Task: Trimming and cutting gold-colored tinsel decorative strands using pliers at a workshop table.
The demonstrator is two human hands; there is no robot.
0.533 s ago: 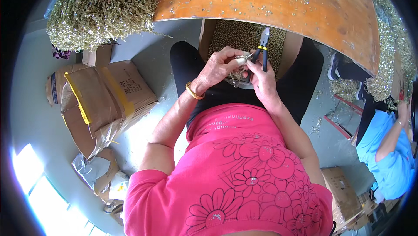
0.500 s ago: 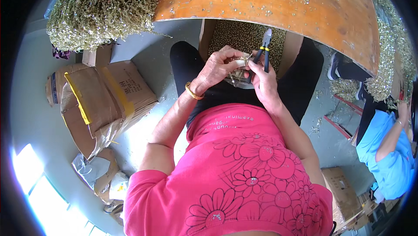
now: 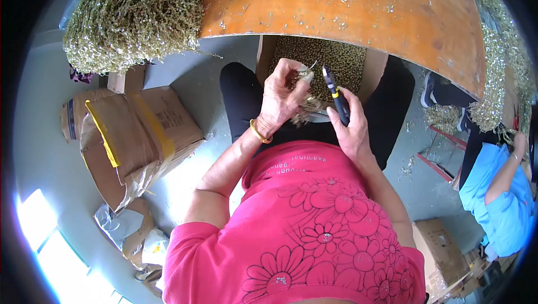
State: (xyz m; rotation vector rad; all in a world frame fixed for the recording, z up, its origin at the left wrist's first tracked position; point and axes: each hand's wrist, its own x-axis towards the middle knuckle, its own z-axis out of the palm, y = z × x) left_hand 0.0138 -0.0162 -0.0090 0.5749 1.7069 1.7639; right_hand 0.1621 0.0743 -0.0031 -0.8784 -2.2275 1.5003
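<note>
My left hand (image 3: 284,92) is closed, pinching a small glittery sprig (image 3: 305,74) with a thin curved wire end sticking up from it. More pale-gold strands trail below its fingers. Pale wrapping covers a fingertip, and a gold bangle circles the wrist. In my right hand (image 3: 352,127) is a pair of cutting pliers (image 3: 336,95) with black handles and yellow bands, jaws pointing away from me and slightly left. The jaws are apart from the sprig. Under both hands, between my knees, an open cardboard box (image 3: 376,74) holds a mass of small gold-brown beads (image 3: 328,57).
An orange-brown wooden tabletop (image 3: 358,10) spans the far side, with a heap of glittery sprays (image 3: 134,18) at its left. Cardboard boxes (image 3: 148,127) stand on the left floor. A co-worker in a blue shirt (image 3: 496,197) sits at right, near a red metal frame (image 3: 443,152).
My hands have drawn apart. The pliers have come away from the sprig, lowered and tilted left, and my right hand now wraps their handles. The left hand has turned upward with the sprig.
</note>
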